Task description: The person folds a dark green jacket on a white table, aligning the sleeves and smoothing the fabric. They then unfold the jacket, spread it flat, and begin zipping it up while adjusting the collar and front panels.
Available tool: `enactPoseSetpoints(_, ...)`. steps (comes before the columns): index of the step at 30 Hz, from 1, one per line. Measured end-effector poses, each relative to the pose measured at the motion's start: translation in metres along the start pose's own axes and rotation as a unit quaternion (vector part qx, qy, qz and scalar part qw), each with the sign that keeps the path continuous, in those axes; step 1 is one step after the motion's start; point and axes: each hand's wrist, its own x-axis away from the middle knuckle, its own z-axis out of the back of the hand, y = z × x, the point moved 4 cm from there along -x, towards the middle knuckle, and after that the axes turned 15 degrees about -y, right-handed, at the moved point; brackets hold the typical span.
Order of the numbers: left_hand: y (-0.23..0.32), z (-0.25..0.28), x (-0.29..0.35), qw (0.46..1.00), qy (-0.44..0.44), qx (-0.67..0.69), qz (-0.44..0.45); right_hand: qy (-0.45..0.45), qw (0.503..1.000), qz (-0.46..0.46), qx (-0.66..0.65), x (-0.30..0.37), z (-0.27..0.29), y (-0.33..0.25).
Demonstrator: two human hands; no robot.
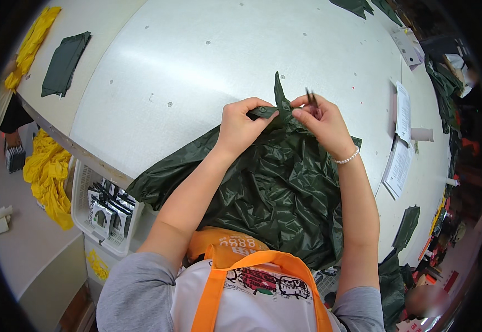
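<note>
1. A pale table point(169, 66) is spread across most of the scene.
2. A dark green garment point(285, 182), glossy and crumpled, is laid over its near edge, at the middle; a narrow strip is pointed toward the far side.
3. Yellow cloth point(50, 177) is heaped at the left, beyond the table's edge.
4. A white basket point(80, 191) (filled with small packets) is set at the near left.
5. A folded green piece point(65, 63) is placed at the far left.
6. By the left hand point(245, 123), the garment's far end is pinched between thumb and fingers.
7. By the right hand point(326, 124), closed just beside it, a small pointed tool point(311, 98) is gripped; whether fabric is also pinched cannot be told.
</note>
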Motion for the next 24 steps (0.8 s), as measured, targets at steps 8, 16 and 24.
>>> enactPoseSetpoints(8,-0.001,-0.001,-0.002,0.998,-0.042,0.054,0.011,0.112,0.974,0.138,0.138,-0.005,-0.018,-0.001)
enactPoseSetpoints(16,-0.028,-0.002,-0.003,0.925,-0.031,0.372,0.07,0.125,0.928,0.05,-0.348,-0.023,-0.036,0.045)
enactPoseSetpoints(24,-0.029,0.0,0.003,0.898,-0.003,0.421,0.126,0.207,0.976,0.071,0.003,0.0,-0.047,0.045)
